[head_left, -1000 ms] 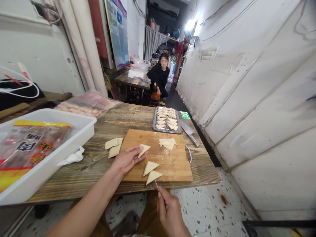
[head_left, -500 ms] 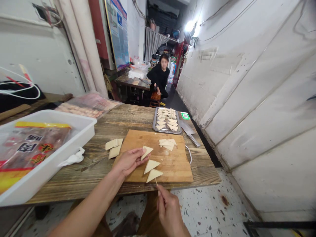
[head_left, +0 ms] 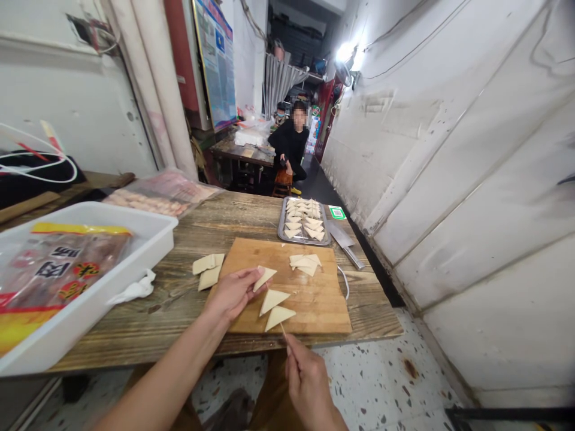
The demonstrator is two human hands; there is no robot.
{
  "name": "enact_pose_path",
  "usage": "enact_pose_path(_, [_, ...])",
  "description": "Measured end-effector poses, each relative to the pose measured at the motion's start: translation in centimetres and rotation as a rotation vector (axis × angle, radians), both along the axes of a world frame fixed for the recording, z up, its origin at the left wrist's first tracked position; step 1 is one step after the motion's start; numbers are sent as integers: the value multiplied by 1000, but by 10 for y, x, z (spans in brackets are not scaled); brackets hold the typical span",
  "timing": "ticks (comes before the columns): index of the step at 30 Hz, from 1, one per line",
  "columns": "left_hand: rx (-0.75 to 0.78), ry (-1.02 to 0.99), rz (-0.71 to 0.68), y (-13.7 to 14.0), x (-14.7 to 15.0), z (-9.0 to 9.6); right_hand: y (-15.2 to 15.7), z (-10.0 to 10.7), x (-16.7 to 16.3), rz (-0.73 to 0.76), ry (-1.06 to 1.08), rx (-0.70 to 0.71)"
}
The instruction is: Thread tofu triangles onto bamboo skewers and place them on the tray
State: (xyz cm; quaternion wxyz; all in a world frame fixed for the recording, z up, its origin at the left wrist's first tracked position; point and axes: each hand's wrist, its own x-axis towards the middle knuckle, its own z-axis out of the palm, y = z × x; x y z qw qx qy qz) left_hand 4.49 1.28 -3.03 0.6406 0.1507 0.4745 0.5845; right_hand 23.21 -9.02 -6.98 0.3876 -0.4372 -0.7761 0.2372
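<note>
My right hand (head_left: 309, 377) is closed on the lower end of a thin wooden skewer (head_left: 283, 328) at the near edge of the cutting board (head_left: 318, 305). Two pale tofu triangles, a lower one (head_left: 279, 317) and an upper one (head_left: 274, 301), sit along the skewer. My left hand (head_left: 236, 290) pinches a third tofu triangle (head_left: 265, 277) at the skewer's far end; the fingers partly cover it. More triangles (head_left: 305, 263) lie piled on the board's right side. Uncut tofu squares (head_left: 209, 270) rest on the table left of the board.
Beyond the board, a metal tray (head_left: 281, 232) carries several skewered triangles, with a cleaver (head_left: 345, 242) beside it. At left stand a white bin (head_left: 155, 239) with a packaged bag (head_left: 67, 263) and a bag of meat (head_left: 162, 194). A person (head_left: 291, 143) sits farther back.
The farthest triangle has shifted slightly left and down with my left hand, closer to the middle one. My right hand keeps its hold on the skewer, almost unmoved.
</note>
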Motion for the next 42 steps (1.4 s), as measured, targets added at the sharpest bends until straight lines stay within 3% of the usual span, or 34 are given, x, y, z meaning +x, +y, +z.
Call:
enact_pose_path(8, [-34,-63,64,2,-2,-10,-2,0,2,2,-1,1])
enact_pose_path(14, [-59,-95,74,3,-6,-8,-3,0,4,22,-3,8])
enact_pose_path(42, [-69,-85,16,-7,1,-11,-2,-7,3,8,-2,-57])
